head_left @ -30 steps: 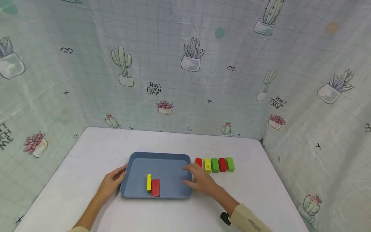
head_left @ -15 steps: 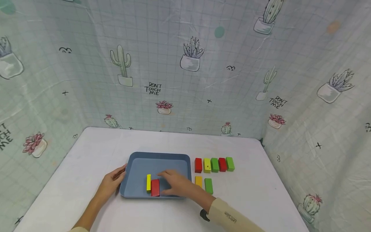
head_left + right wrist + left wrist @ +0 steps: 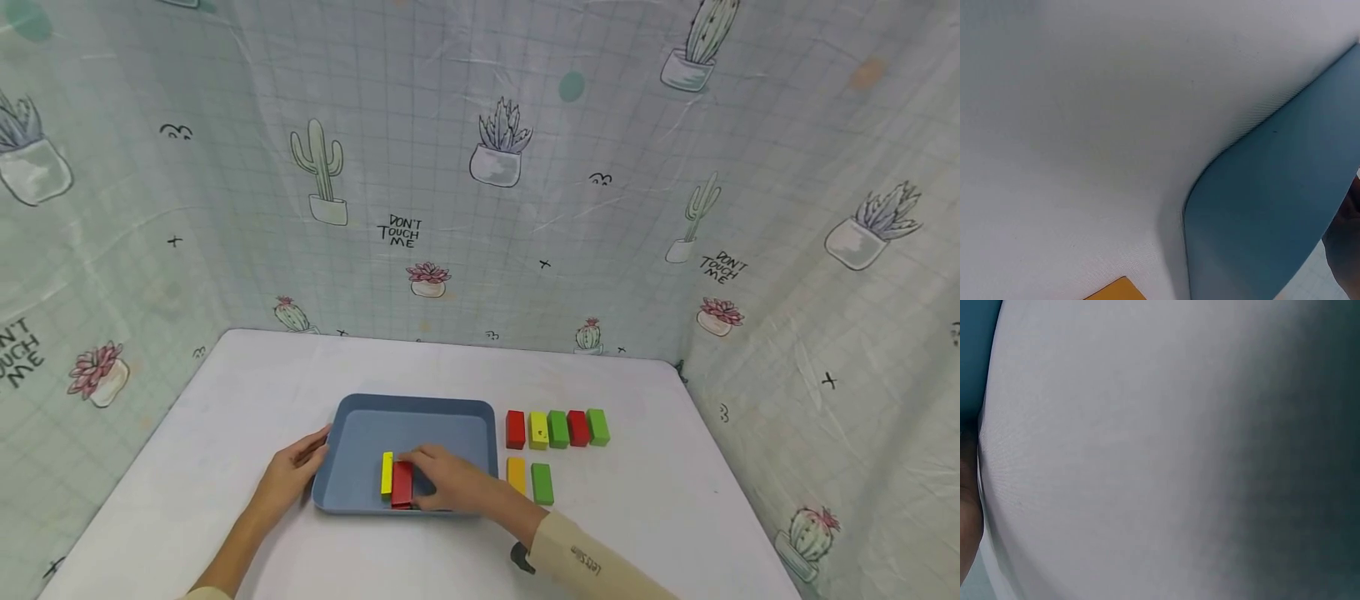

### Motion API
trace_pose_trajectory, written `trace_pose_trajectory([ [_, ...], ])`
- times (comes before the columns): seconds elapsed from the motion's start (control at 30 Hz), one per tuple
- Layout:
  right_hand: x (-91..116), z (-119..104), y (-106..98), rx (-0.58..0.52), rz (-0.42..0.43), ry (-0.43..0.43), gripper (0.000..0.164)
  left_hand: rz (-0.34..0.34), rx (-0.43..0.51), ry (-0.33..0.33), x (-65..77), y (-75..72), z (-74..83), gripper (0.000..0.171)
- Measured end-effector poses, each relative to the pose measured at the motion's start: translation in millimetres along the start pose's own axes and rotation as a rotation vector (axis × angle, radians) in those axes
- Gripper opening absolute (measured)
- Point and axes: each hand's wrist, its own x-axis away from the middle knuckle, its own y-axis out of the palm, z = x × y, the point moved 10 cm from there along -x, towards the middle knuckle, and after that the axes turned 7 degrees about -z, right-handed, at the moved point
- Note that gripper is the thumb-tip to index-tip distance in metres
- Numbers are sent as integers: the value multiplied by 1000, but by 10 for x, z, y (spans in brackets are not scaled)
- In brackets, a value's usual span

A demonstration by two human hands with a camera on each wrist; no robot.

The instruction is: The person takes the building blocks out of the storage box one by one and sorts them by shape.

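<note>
In the head view, a blue-grey tray (image 3: 442,425) lies on the white table. Inside it a thin yellow block (image 3: 387,475) stands just left of a red block (image 3: 402,483). My right hand (image 3: 450,482) reaches over the tray's right side and pinches this red block, fingers at its far end and thumb at its near end. My left hand (image 3: 288,467) touches the tray's left rim from outside with relaxed fingers. The left wrist view catches only a sliver of that hand (image 3: 969,512) below the tray's wall (image 3: 975,356).
Right of the tray stands a row of blocks: red (image 3: 515,429), yellow (image 3: 538,430), green (image 3: 558,429), another red (image 3: 578,427) and another green (image 3: 597,427). Nearer are an orange block (image 3: 516,474) and a green one (image 3: 542,484). A patterned cloth (image 3: 495,250) hangs behind the table.
My right hand has moved left from the tray's right edge to the red block and closed its fingers and thumb on it. The left hand stays at the rim.
</note>
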Motion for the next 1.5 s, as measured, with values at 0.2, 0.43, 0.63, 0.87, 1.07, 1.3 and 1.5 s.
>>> trace_pose_trajectory([
  [0.2, 8, 14, 14, -4, 7, 10, 73, 2, 6, 0, 6, 8, -12, 47],
  [0.43, 33, 28, 23, 25, 35, 12, 71, 0, 3, -1, 18, 26, -1, 47],
  [0.63, 97, 127, 6, -83, 60, 24, 70, 2, -2, -2, 22, 26, 14, 47],
  [0.87, 279, 359, -101, -241, 100, 60, 70, 1, -1, -7, 16, 24, 1, 47],
  [1.07, 487, 608, -234, -282, 107, 109, 71, 12, -14, 4, 3, 8, 4, 47],
  [1.3, 712, 832, -465, -348, 135, 141, 69, 19, -20, -11, 6, -9, -13, 46],
  [1.5, 932, 955, -592, -411, 162, 146, 66, 14, -22, -20, 4, 1, -13, 47],
])
